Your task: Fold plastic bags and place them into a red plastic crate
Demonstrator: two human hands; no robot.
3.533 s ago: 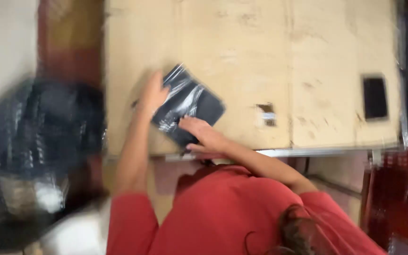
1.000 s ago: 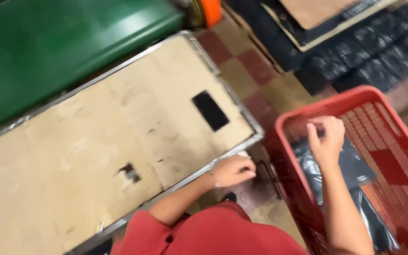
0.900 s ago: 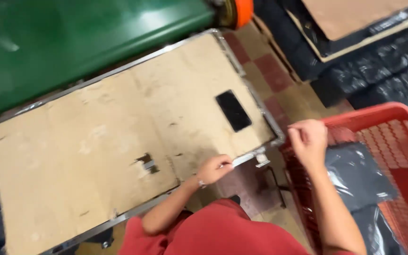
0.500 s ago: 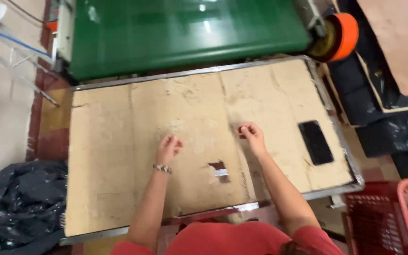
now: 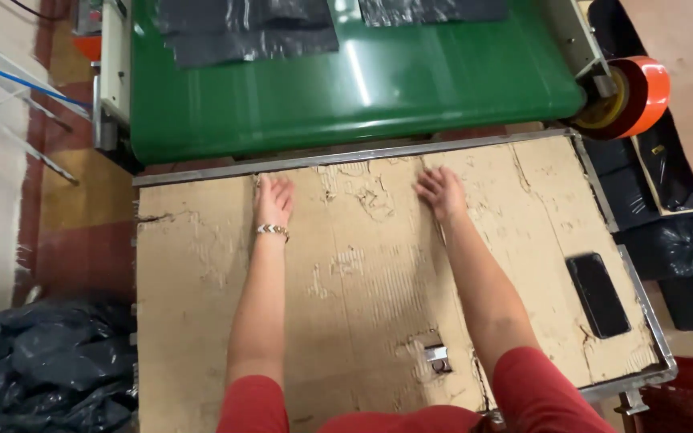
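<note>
Both my arms reach forward over a worn cardboard-covered table [image 5: 202,321]. My left hand [image 5: 274,198], with a bead bracelet at the wrist, lies flat and empty near the table's far edge. My right hand [image 5: 441,191] rests palm down to its right, also empty, fingers slightly spread. Just beyond both hands runs a green conveyor belt [image 5: 411,80] carrying flat dark plastic bags [image 5: 246,28] at its far end.
A black phone [image 5: 597,294] lies on the table's right side. An orange tape roll [image 5: 634,92] sits at the belt's right end. A black bin bag [image 5: 38,365] is on the floor at left, dark bags [image 5: 683,240] at right, a red crate [image 5: 687,401] bottom right.
The view swung from the red crate back to the table. Both hands left the crate and have slid forward across the cardboard to the belt's edge, holding nothing.
</note>
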